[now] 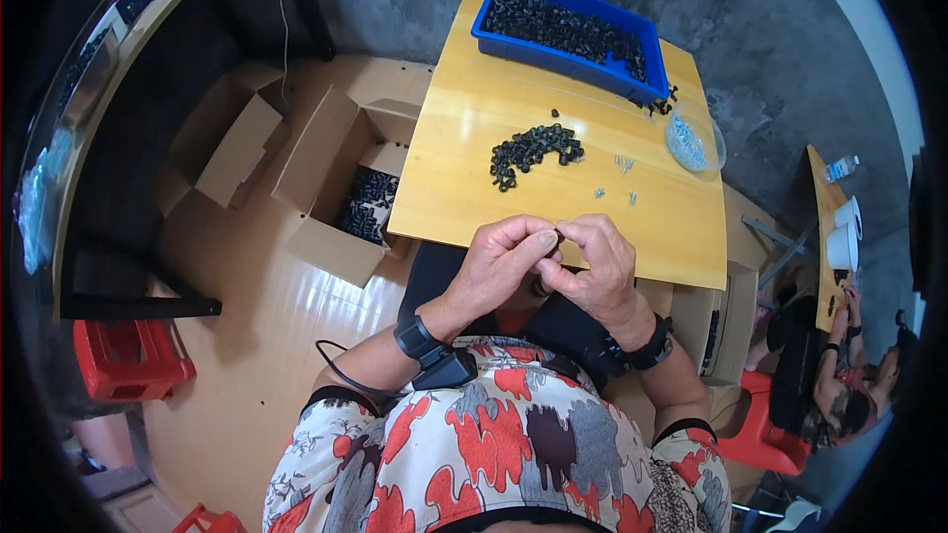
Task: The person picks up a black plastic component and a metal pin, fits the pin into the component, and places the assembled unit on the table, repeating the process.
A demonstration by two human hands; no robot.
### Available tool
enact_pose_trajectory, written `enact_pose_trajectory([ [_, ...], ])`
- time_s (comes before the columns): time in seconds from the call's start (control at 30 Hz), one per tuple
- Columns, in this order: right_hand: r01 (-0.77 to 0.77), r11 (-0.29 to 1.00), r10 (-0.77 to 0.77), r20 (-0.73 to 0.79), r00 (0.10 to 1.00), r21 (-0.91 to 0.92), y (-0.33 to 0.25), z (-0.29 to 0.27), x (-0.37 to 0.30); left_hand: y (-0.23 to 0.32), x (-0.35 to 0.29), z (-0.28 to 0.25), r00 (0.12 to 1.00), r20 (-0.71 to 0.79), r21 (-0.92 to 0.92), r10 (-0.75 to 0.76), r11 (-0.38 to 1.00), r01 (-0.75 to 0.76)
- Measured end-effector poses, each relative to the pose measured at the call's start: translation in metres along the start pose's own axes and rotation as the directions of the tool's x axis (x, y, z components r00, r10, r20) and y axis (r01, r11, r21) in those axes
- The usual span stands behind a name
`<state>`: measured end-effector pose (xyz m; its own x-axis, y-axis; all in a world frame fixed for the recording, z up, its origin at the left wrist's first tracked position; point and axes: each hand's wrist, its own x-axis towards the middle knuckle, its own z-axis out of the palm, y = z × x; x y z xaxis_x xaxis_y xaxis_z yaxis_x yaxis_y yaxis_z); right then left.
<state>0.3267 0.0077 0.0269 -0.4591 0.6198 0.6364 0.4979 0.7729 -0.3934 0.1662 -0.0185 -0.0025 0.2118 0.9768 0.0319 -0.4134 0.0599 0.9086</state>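
Both hands meet just over the near edge of the yellow table (444, 168). My left hand (502, 255) pinches a small black part (559, 236) between thumb and fingers. From the other side, my right hand (600, 266) closes its fingertips on the same part, which they mostly cover. Ahead of the hands lies a loose pile of small black parts (533, 150). To the right of that pile are several small silver screws or pins (624, 164) in little groups. A clear bag or bowl of the same silver pieces (686, 143) stands at the table's right edge.
A blue tray (573, 67) full of black parts stands at the table's far end. An open cardboard box (326, 153) with black parts is on the floor to the left; another box (731, 326) is at the right. Red stools (133, 360) stand about. Another person (844, 385) sits far right.
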Motion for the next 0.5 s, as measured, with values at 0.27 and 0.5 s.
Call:
enact_pose_trajectory([
  [0.27,0.032,0.998,-0.035,-0.053,0.998,-0.062,-0.001,0.0,-0.001,0.011,-0.01,-0.01,0.974,0.127,-0.159,-0.19,0.965,0.209],
  [0.5,0.058,0.998,-0.059,-0.044,0.997,-0.036,-0.001,0.004,-0.003,0.011,-0.012,-0.01,0.979,0.112,-0.049,-0.168,0.983,0.175],
])
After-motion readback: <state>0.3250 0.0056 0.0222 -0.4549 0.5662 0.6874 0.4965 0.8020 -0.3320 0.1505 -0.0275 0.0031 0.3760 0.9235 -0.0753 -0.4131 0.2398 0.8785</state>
